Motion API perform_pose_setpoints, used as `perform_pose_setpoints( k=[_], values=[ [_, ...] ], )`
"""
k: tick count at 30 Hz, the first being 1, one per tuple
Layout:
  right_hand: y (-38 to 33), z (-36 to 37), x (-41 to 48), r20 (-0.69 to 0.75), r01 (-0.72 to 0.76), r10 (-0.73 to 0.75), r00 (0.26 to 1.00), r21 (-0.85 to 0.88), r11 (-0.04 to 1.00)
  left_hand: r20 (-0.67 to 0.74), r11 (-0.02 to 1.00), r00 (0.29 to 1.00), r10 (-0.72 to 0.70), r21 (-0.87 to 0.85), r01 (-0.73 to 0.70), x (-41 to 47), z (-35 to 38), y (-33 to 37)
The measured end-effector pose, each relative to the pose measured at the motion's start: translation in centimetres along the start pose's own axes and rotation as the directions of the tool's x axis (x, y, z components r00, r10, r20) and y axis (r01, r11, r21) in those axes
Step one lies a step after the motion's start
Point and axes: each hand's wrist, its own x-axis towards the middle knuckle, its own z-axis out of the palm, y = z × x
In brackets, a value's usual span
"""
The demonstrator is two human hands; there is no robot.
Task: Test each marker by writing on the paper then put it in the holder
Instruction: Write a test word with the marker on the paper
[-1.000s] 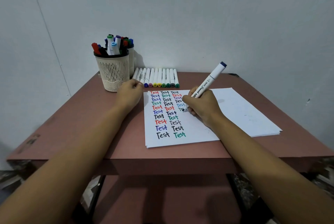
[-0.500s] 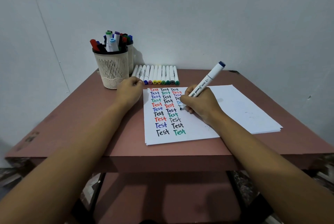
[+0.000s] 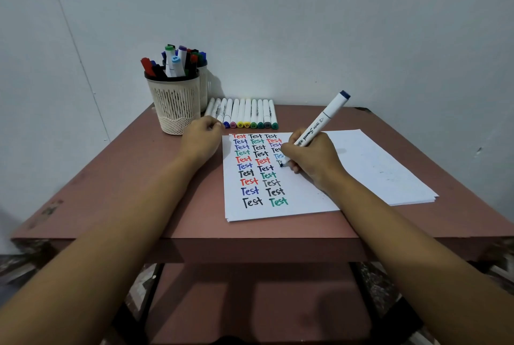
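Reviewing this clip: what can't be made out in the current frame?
Head view only.
Third column of words on the paper: ends covered by the right hand gripping the marker.
Whether the left hand holds anything: its curled fingers hide the palm.
Rear holder: mostly behind the front holder.
Cap labels on the marker row: too small.

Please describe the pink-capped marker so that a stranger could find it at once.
At the back of the brown table, a row of white markers lies right of the mesh holder. The pink-capped marker lies between a blue cap and a yellow one; no other cap is pink.
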Motion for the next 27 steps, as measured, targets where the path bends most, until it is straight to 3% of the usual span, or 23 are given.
perform_pose_setpoints(
  k=[7,12,20,27],
  values=[
    [-0.07,-0.07,0.05,0.03,-0.014,0.015,0.999,-0.045,0.999,0.005,1.0,1.0,0.002,0.007,-0.002,0.04,-0.02,-0.07],
    [-0.14,-0.32,0.13,-0.08,-0.011,0.022,0.997,0.136,0.991,0.008,1.0,1.0,0.008,0.014,-0.008,-0.08,0.0,0.1],
    [-0.06,-0.06,0.01,-0.118,-0.031,0.026,0.993,-0.043,0.999,0.009,1.0,1.0,0.013,0.018,-0.014,-0.16,-0.04,0.12],
    [0.0,0.02,-0.02,-0.134,-0.021,0.009,0.991,-0.088,0.996,0.022,1.0,1.0,0.016,0.009,-0.016,-0.17,-0.11,0.08]
  ],
)
